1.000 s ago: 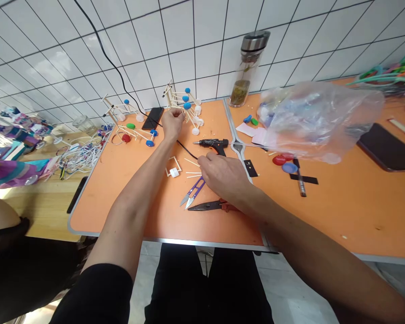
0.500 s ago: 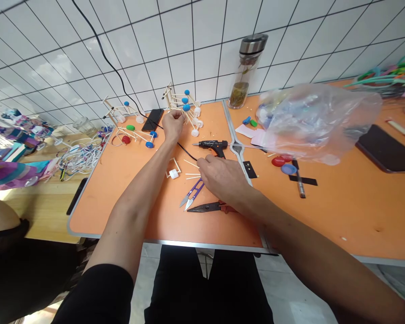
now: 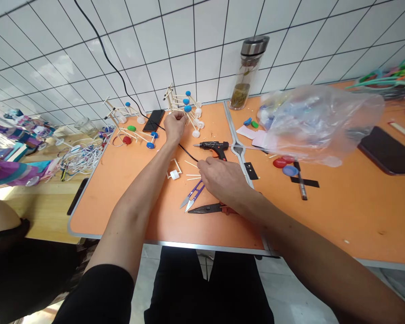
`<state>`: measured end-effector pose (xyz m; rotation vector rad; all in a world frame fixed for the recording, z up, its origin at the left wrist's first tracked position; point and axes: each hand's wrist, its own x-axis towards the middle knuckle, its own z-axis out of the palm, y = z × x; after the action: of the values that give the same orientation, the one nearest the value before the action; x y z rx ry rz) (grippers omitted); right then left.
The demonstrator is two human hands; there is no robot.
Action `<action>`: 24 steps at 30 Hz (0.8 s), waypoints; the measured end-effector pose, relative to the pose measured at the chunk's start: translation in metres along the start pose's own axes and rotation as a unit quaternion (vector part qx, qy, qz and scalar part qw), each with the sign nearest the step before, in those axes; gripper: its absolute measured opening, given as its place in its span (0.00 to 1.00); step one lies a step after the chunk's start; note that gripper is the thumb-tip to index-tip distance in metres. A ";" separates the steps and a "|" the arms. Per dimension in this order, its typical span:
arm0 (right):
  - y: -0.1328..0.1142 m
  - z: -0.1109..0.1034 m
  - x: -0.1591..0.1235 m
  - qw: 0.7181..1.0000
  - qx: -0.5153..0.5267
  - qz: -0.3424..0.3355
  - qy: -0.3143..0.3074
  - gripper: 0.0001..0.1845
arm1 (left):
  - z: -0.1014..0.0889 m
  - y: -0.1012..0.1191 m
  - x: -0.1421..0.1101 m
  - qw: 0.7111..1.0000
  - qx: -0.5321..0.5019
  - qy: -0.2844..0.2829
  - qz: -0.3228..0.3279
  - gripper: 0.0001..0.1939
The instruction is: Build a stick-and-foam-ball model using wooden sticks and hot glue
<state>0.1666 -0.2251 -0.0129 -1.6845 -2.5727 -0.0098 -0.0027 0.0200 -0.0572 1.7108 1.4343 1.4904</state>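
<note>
My left hand [image 3: 174, 127] is closed in a pinch at the base of a wooden-stick model [image 3: 178, 100] with blue and white round pieces; its fingertips are partly hidden. My right hand [image 3: 222, 180] is curled low over the table, its fingertips beside several thin wooden sticks [image 3: 193, 176]. Whatever lies in its fingers is hidden. A black cable [image 3: 188, 152] runs from behind my left wrist to my right fingers. Close to the right hand lie a black glue gun [image 3: 213, 146], purple thread snips [image 3: 193, 196] and long-nose pliers [image 3: 205, 209]. A small stick frame with a white block [image 3: 174, 174] lies between my forearms.
Another stick model [image 3: 135, 135] and a phone [image 3: 153, 120] stand at the left back. A glass tea bottle [image 3: 245, 81] and a clear plastic bag [image 3: 324, 121] are at the right back. Bottle caps [image 3: 290, 170] and a pen [image 3: 302, 184] lie right. A person sits at left.
The view has shifted very slightly. Both hands keep their places, and nothing has visibly been picked up or let go.
</note>
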 end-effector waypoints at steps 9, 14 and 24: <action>0.000 0.003 0.000 1.000 0.001 0.000 0.008 0.15 | 0.001 0.003 -0.002 1.000 0.016 0.001 0.006 0.06; 0.000 0.001 0.000 1.000 0.004 -0.002 0.007 0.16 | 0.000 0.006 -0.005 1.000 0.017 0.001 0.009 0.08; 0.001 0.003 0.000 1.000 -0.001 -0.003 0.005 0.17 | -0.002 0.011 -0.007 1.000 0.016 0.005 0.000 0.10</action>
<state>0.1677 -0.2243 -0.0154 -1.6715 -2.5716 -0.0220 0.0011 0.0097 -0.0501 1.7246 1.4712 1.4856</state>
